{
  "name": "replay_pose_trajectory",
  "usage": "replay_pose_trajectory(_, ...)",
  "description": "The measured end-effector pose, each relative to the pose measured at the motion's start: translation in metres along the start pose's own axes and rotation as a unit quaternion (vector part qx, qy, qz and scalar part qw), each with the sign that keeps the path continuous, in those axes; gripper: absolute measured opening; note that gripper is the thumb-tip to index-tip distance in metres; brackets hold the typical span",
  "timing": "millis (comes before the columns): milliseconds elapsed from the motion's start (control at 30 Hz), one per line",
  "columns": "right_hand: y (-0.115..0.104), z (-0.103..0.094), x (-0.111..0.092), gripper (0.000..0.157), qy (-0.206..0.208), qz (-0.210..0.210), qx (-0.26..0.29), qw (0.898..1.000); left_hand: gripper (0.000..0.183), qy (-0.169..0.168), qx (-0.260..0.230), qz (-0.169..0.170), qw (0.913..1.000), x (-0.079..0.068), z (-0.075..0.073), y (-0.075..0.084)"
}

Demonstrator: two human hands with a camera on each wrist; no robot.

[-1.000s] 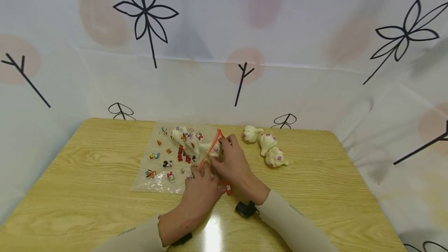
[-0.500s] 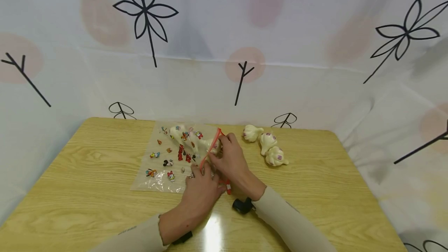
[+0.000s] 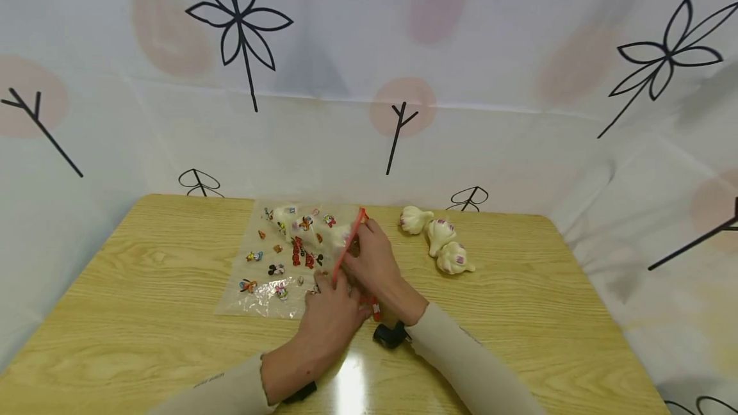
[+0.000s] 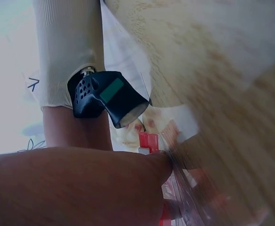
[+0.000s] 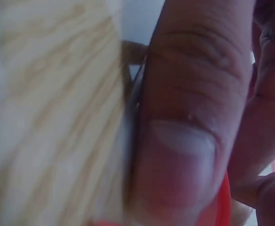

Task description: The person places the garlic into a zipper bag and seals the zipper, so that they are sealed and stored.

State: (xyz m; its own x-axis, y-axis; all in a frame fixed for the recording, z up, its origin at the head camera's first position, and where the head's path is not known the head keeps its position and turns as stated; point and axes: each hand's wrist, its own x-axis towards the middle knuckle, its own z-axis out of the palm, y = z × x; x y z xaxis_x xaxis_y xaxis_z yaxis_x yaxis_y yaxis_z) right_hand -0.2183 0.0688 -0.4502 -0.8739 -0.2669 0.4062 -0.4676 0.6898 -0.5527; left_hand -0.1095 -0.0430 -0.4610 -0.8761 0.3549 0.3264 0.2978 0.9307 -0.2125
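A clear zip bag (image 3: 242, 303) printed with cartoon figures lies flat, its red-edged mouth (image 3: 350, 242) facing right. My left hand (image 3: 331, 312) pinches the near part of that mouth. Through the opening reaches my right hand (image 3: 375, 264), its fingertips on a garlic bulb (image 3: 339, 237) just inside. Another pale bulb (image 3: 284, 218) shows through the film deeper in the bag. In the right wrist view the thumb (image 5: 175, 169) fills the middle, next to the red edge, and hides most of the bulb. A red zip slider (image 3: 377, 310) sits by my left thumb.
Right of the bag lie three more garlic bulbs, one at the back (image 3: 414, 219), one in the middle (image 3: 441, 235) and one nearer (image 3: 454, 258). They stand on a wooden table (image 3: 519, 312) against a patterned cloth backdrop (image 3: 323, 146). Each wrist wears a black camera (image 3: 391, 335).
My right hand has moved left and further into the bag's mouth, taking the garlic bulb inward. The bulb deeper in the bag has shifted left. My left hand has stayed put.
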Motion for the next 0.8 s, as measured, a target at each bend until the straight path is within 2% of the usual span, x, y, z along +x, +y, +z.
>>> replay_pose_trajectory(233, -0.002, 0.005, 0.002, 0.013, -0.015, -0.001, 0.004, 1.000, 0.065, 0.021, -0.001, -0.006, 0.9998, 0.000, 0.003, 0.001)
replay_pose_trajectory(400, -0.003, 0.005, 0.001, 0.012, -0.020, -0.003, 0.007, 1.000, 0.068, 0.037, 0.007, -0.005, 0.9993, 0.001, 0.004, 0.001)
replay_pose_trajectory(800, 0.002, -0.010, -0.011, 0.011, -0.030, -0.009, 0.032, 0.999, 0.062, 0.015, 0.005, 0.002, 0.9999, 0.000, -0.001, 0.000)
